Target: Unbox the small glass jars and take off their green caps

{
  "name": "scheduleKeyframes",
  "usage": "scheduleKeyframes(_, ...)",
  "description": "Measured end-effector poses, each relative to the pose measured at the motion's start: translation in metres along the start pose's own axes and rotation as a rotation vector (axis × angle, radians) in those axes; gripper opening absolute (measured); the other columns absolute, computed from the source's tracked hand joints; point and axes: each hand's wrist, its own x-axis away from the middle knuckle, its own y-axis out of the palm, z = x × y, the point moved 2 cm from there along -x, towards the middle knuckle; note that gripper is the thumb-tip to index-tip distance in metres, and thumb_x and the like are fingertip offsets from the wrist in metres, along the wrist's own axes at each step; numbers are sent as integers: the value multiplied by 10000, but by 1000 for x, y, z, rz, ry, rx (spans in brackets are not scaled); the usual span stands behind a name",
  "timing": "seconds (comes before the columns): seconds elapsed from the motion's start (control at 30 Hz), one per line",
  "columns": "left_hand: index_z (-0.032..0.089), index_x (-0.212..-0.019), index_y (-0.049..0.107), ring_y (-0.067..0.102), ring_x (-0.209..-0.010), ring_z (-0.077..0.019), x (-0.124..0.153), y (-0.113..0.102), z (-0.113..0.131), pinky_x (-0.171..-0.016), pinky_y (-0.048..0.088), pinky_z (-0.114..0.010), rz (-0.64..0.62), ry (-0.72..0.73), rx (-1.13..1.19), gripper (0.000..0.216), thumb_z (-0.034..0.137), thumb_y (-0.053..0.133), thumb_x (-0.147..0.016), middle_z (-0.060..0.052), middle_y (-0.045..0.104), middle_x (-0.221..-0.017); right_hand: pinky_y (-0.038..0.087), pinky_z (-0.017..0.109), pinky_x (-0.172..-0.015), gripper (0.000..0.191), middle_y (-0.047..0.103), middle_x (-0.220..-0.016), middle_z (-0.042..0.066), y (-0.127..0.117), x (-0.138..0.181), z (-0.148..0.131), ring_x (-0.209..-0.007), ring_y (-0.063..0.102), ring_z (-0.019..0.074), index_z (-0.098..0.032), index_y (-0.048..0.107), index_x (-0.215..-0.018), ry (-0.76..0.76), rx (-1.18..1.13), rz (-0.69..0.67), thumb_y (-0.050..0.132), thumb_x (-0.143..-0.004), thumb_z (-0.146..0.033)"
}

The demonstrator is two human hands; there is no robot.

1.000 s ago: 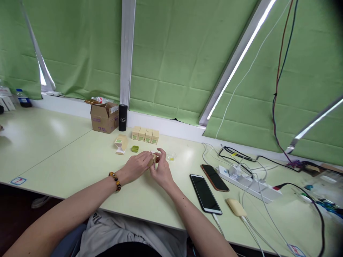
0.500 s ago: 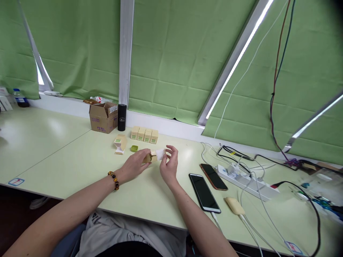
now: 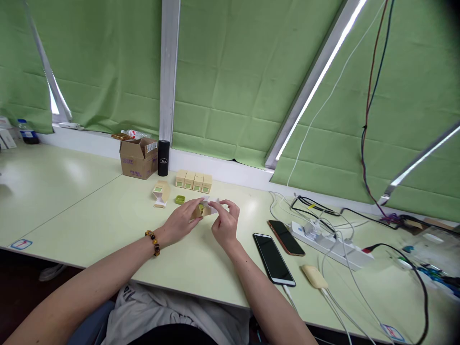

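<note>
My left hand (image 3: 183, 221) grips a small tan carton (image 3: 201, 210) lying on its side just above the pale green table (image 3: 108, 220). My right hand (image 3: 225, 224) pinches the carton's white end flaps (image 3: 212, 205) between thumb and fingers. A beaded bracelet (image 3: 153, 242) sits on my left wrist. Behind the hands lie an opened tan carton (image 3: 161, 193) with a green label and a small green lid (image 3: 180, 199). A row of several closed tan cartons (image 3: 193, 181) stands farther back.
A brown cardboard box (image 3: 138, 157) and a black cylinder (image 3: 163, 157) stand by the window ledge. Two phones (image 3: 275, 259) (image 3: 286, 237), a tan charger block (image 3: 315, 276), a white power strip (image 3: 332, 245) and tangled cables lie to the right.
The right hand pulled away from the carton with the white flap, then came back onto its end. The left hand kept its hold on the carton.
</note>
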Motion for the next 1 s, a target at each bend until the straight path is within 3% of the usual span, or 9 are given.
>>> scheduleKeyframes(0.17, 279, -1571, 369, 602, -1354, -283, 0, 2, -4, -1106, 555, -512, 24, 1, -44, 613, 271, 611, -1008, -128, 587, -1499, 392, 618, -1006, 431, 770, -965, 79, 0, 1, 1, -1091, 613, 364, -313, 692, -1268, 33, -22, -56, 583, -871, -185)
scheduleKeyframes(0.3, 276, -1580, 353, 603, -1351, -286, 1, 1, -5, -1093, 566, -512, 43, 22, -98, 618, 257, 589, -1010, -129, 596, -1482, 394, 574, -935, 237, 738, -775, 54, 0, -1, 2, -906, 615, 323, -301, 747, -1099, 51, 10, -56, 619, -909, -242)
scheduleKeyframes(0.4, 275, -1595, 325, 606, -1337, -291, 1, 0, -2, -1047, 595, -495, 20, 67, -178, 623, 247, 564, -1020, -127, 611, -1445, 389, 514, -879, 140, 762, -797, 40, 3, -1, -2, -851, 589, 285, -296, 759, -954, 52, 30, -72, 627, -942, -248)
scheduleKeyframes(0.53, 264, -1606, 305, 625, -1298, -276, 1, -3, 4, -926, 644, -418, -13, 134, -316, 584, 200, 473, -1051, -142, 623, -1384, 377, 464, -842, 112, 790, -865, 38, 6, 0, -7, -855, 566, 272, -283, 767, -967, 174, 6, -69, 656, -955, -277)
scheduleKeyframes(0.73, 247, -1615, 303, 586, -1364, -301, 3, 1, 7, -916, 641, -416, -28, 264, -487, 593, 89, 379, -1049, -181, 599, -1410, 391, 462, -894, 137, 779, -863, 35, 13, 2, -6, -893, 565, 277, -264, 744, -807, 390, -144, -167, 684, -921, -312)
scheduleKeyframes(1.0, 256, -1585, 347, 625, -1290, -293, 1, 0, 4, -835, 647, -376, 3, 145, -475, 556, 147, 429, -1046, -160, 614, -1367, 473, 452, -953, 172, 784, -1053, 85, 11, -1, -2, -1039, 669, 287, -226, 707, -828, 575, -476, -36, 698, -880, -390)
